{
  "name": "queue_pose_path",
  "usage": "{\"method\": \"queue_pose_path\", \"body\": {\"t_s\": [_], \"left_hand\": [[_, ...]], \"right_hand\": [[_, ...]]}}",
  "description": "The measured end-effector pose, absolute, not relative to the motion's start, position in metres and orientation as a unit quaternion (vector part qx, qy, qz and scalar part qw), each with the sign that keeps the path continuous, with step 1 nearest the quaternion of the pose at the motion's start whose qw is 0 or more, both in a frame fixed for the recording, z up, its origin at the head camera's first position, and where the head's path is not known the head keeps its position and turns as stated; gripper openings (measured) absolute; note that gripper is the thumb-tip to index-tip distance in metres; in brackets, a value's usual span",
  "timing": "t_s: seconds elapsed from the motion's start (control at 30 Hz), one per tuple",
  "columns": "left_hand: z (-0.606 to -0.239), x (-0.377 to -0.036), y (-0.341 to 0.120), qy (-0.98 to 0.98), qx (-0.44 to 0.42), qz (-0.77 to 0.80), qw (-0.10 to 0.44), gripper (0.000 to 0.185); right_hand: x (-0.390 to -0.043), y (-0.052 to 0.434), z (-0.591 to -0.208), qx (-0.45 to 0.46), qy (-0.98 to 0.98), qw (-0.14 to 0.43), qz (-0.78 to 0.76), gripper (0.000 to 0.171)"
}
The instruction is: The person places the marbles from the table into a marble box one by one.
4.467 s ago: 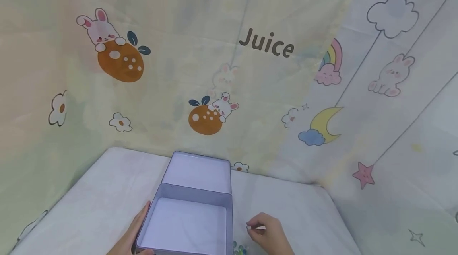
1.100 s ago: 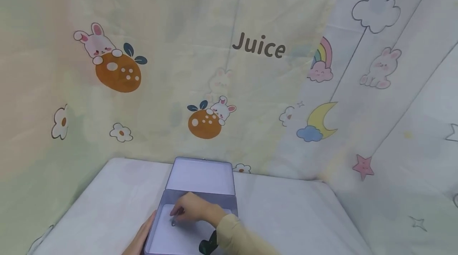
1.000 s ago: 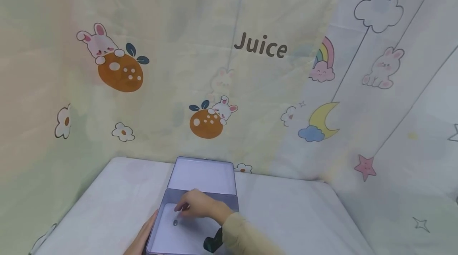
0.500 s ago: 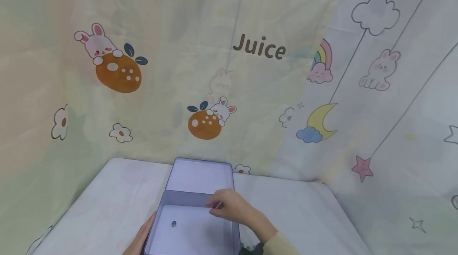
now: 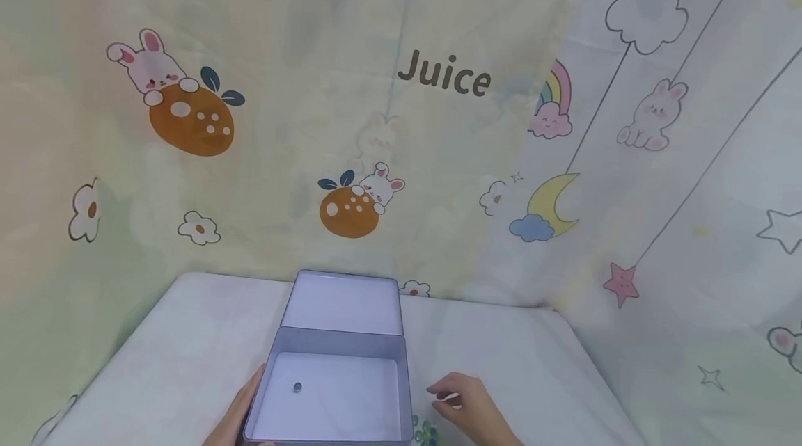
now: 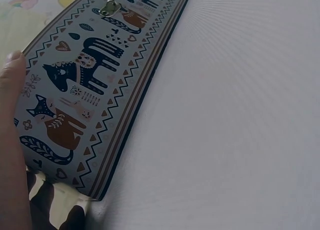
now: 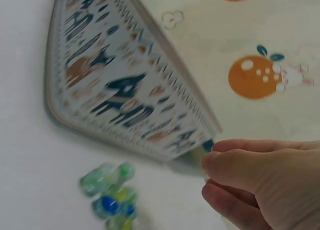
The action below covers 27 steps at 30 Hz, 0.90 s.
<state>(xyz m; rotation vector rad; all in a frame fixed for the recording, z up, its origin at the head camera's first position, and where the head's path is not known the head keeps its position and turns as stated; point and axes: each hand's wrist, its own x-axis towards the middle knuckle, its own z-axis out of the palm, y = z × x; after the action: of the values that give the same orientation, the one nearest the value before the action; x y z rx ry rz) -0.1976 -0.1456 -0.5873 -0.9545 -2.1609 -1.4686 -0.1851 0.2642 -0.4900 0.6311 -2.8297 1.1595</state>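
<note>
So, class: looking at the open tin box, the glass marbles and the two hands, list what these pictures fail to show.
- Pile of green and blue glass marbles: blurred in the right wrist view, cut by the bottom edge in the head view; no count.
- Left hand: mostly behind the patterned metal tin box.
- Right hand: curled, possible contents hidden.
- Small dark marble: too small for colour.

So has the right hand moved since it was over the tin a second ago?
Yes. The right hand has pulled back out of the open tin to the tin's right side, near the marbles.
</note>
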Motion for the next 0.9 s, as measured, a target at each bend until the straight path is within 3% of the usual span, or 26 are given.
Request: {"method": "queue_pose_path", "body": {"t_s": [0.1, 0.43, 0.77, 0.9], "left_hand": [[-0.582, -0.188, -0.143, -0.788, -0.285, -0.528, 0.136, 0.110], [-0.570, -0.184, -0.145, -0.828, -0.217, -0.511, 0.079, 0.103], [-0.583, -0.191, -0.148, -0.790, -0.301, -0.516, 0.134, 0.110], [-0.582, -0.190, -0.148, -0.793, -0.299, -0.514, 0.135, 0.110]], "right_hand": [[-0.180, 0.276, -0.507, 0.181, -0.909, -0.001, 0.376, 0.016], [-0.175, 0.285, -0.529, 0.124, -0.916, -0.068, 0.375, 0.015], [-0.176, 0.283, -0.537, 0.069, -0.915, -0.102, 0.385, 0.007], [-0.178, 0.279, -0.535, 0.069, -0.917, -0.100, 0.379, 0.004]]}}
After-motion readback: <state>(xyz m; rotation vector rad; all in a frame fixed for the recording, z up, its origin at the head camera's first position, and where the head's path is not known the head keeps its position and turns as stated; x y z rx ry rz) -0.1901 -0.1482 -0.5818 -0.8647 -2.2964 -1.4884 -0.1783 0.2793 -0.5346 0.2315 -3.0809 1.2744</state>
